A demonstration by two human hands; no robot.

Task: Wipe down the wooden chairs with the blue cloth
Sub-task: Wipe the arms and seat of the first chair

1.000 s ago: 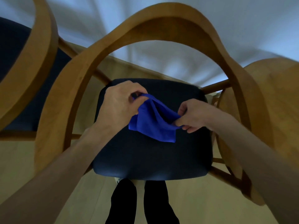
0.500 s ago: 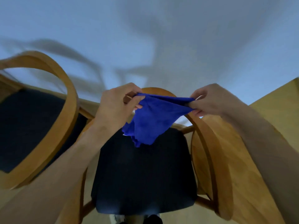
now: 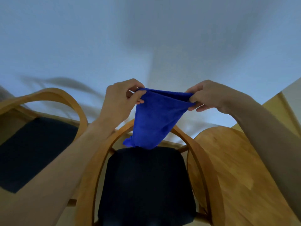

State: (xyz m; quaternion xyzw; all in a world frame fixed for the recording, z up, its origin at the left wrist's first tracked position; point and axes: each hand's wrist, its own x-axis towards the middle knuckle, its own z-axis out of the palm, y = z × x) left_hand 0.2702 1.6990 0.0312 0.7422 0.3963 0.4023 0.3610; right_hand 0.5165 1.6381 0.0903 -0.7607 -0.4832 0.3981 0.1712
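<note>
- Both hands have risen since the earlier frames, lifting the blue cloth from just over the seat to well above the chair back, stretched wider between them.
- Behind everything, a pale wall fills the upper half, crossed by soft shadows.
- On the right, a rounded wooden desk edge lies beside the middle chair.
- Directly below, the middle wooden chair shows its curved back and dark seat; the cloth's hanging tip covers part of the back rail.
- At left, a second wooden chair with a dark seat stands beside it.
- Held taut along its top edge, the cloth droops to a point over the seat's far edge.
- Left hand pinches the cloth's left corner, fingers curled.
- Right hand pinches the right corner between thumb and fingers.
</note>
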